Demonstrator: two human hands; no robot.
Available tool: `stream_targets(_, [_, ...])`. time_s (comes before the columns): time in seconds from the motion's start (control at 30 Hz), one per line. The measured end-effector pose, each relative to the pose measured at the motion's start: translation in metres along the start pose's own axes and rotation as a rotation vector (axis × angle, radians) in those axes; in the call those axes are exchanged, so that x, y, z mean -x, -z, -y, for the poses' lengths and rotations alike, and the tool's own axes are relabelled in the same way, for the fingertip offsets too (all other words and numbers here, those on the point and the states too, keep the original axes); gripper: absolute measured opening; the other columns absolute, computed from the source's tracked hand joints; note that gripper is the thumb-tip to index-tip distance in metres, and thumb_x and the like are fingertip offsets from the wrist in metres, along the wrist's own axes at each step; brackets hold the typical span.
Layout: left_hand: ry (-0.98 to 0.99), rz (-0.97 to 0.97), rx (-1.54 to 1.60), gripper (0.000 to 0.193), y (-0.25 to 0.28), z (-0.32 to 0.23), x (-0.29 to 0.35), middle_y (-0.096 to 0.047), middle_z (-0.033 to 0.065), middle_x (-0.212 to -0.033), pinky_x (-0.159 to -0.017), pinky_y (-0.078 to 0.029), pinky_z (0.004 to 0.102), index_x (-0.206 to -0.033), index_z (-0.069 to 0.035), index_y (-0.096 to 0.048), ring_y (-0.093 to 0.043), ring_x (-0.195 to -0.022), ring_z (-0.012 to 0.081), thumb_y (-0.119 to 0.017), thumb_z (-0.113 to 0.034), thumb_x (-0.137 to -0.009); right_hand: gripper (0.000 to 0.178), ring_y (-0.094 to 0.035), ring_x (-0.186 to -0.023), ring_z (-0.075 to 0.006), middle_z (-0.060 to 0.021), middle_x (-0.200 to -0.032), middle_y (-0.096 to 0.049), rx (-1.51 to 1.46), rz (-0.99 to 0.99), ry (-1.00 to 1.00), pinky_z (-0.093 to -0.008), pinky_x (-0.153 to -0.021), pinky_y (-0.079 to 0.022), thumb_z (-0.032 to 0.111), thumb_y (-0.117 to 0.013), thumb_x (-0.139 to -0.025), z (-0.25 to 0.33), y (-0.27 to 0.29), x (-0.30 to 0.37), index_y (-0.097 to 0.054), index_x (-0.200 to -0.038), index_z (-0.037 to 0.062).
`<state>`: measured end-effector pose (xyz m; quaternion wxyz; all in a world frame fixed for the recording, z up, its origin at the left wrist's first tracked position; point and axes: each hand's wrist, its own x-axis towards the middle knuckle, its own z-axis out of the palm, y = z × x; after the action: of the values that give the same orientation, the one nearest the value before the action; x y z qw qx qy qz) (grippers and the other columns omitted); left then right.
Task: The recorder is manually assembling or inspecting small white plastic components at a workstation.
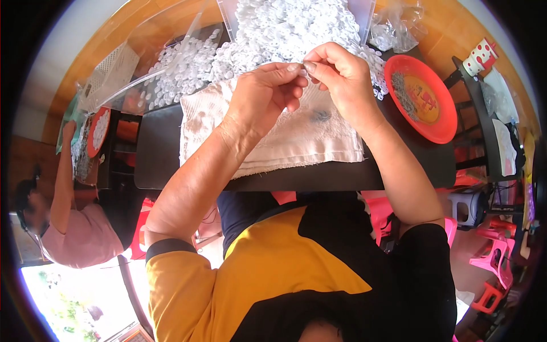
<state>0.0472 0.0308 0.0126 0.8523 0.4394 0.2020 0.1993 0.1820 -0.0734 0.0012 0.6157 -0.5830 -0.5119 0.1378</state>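
My left hand (pixel 263 91) and my right hand (pixel 342 77) meet fingertip to fingertip above a folded cream towel (pixel 273 145) on the dark table. Both pinch with thumb and forefinger. A speck of white shows between the fingertips, too small and too covered to name. Just beyond my hands lies a big heap of small white rounded pieces (pixel 290 28), spilling out of a clear bin and across the table. To the right of my right hand sits a red basin (pixel 447 117) with a bundle of thin grey metal pieces (pixel 403 94) along its left side.
A clear plastic sheet or lid (pixel 154 68) slants over the heap's left side. Clear plastic bags (pixel 399 31) lie at the back right. At far left a person in pink (pixel 80 239) reaches toward another red basin (pixel 98 132). Pink stools (pixel 496 259) stand at right.
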Motion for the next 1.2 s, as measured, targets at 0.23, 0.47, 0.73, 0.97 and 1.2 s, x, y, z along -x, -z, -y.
stream_targets(0.23, [-0.169, -0.060, -0.103, 0.015, -0.001, 0.005, 0.001, -0.066, 0.0125, -0.085, -0.052, -0.048, 0.0275, -0.098, 0.006, -0.062, -0.060, -0.067, 0.0156, -0.067, 0.000, -0.085, 0.004, -0.057, -0.074, -0.0042, 0.0007, -0.083, -0.064, -0.115, 0.014, -0.123, -0.0199, -0.061, -0.044, 0.007, -0.061, -0.092, 0.010, -0.005, 0.003, -0.063, -0.094, 0.0045])
stream_targets(0.47, [-0.120, -0.066, -0.070, 0.014, 0.004, 0.016, 0.000, -0.065, 0.0120, -0.085, -0.054, -0.048, 0.0270, -0.103, 0.005, -0.060, -0.061, -0.066, 0.0158, -0.061, 0.000, -0.090, 0.001, -0.055, -0.064, -0.0057, -0.0013, -0.075, -0.063, -0.039, -0.029, -0.058, -0.0208, -0.057, -0.045, 0.001, -0.061, -0.089, 0.005, -0.014, 0.005, -0.061, -0.088, 0.0007])
stream_targets(0.73, [-0.153, -0.051, 0.034, 0.007, 0.010, 0.018, 0.001, -0.065, 0.0112, -0.081, -0.049, -0.048, 0.0266, -0.092, 0.006, -0.062, -0.061, -0.065, 0.0156, -0.062, -0.001, -0.089, 0.003, -0.057, -0.067, -0.0065, -0.0006, -0.075, -0.063, -0.037, -0.073, 0.020, -0.0217, -0.058, -0.046, 0.001, -0.060, -0.090, 0.007, -0.023, 0.006, -0.061, -0.088, 0.0009])
stream_targets(0.97, [-0.215, -0.100, -0.072, 0.008, 0.011, 0.016, 0.003, -0.065, 0.0107, -0.081, -0.049, -0.047, 0.0260, -0.094, 0.004, -0.061, -0.060, -0.065, 0.0143, -0.061, -0.003, -0.090, 0.002, -0.057, -0.068, -0.0072, -0.0017, -0.075, -0.064, 0.123, -0.018, -0.018, -0.0237, -0.059, -0.045, 0.002, -0.062, -0.090, 0.002, -0.015, 0.003, -0.061, -0.090, 0.0004])
stream_targets(1.2, [-0.264, -0.121, -0.132, 0.009, 0.011, 0.016, 0.004, -0.065, 0.0104, -0.081, -0.048, -0.046, 0.0243, -0.095, 0.005, -0.062, -0.059, -0.063, 0.0128, -0.060, -0.002, -0.089, 0.004, -0.059, -0.066, -0.0156, -0.0088, -0.074, -0.064, 0.276, 0.001, 0.091, -0.0289, -0.061, -0.048, 0.002, -0.061, -0.090, 0.002, -0.017, 0.003, -0.058, -0.090, -0.0010])
